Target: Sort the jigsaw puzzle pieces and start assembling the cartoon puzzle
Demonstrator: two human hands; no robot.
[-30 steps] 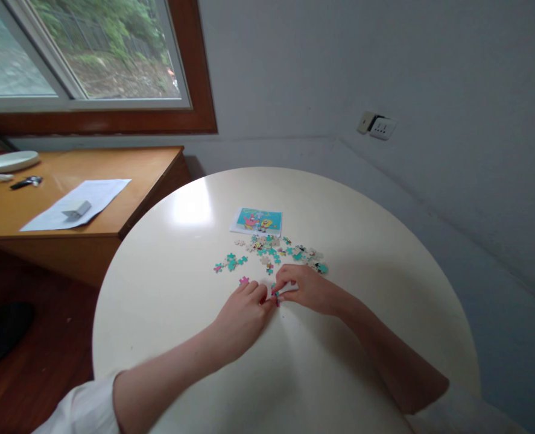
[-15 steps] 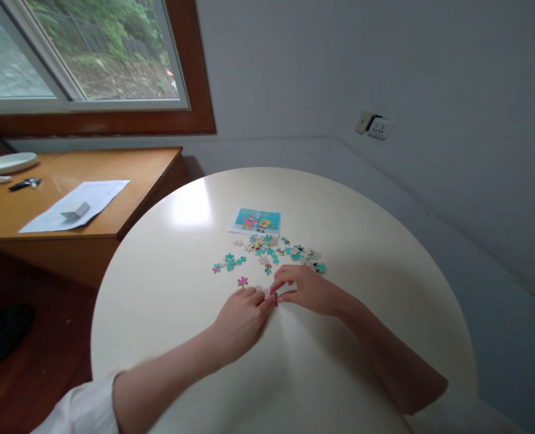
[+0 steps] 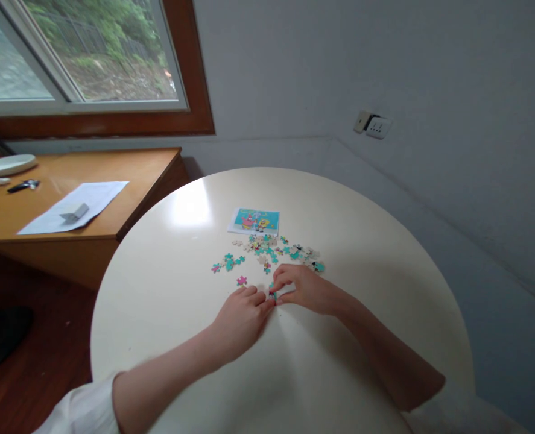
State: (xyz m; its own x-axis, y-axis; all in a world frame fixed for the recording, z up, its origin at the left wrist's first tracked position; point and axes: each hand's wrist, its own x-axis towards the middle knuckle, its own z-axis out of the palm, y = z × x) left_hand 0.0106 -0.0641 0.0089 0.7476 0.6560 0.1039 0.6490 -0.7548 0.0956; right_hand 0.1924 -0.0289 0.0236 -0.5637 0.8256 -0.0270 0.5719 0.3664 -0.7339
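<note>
My left hand and my right hand meet over the near middle of the round white table. Between their fingertips are small pink and teal jigsaw puzzle pieces, partly covered by the fingers. The right thumb and index finger pinch at the pieces, while the left fingers are curled with their tips against them. A single pink jigsaw piece lies just beyond my left knuckles. Farther back is a loose heap of teal, pale and mixed pieces, with a smaller teal group to its left.
Behind the heap lies a cartoon picture card on the round table. At the left stands a wooden desk bearing a paper sheet, a small white block and a white dish. A wall socket is at the right.
My fingertips have shifted slightly on the pieces between them, so a little more teal and pink shows. The surrounding pieces and the card lie as before; the view has moved slightly.
</note>
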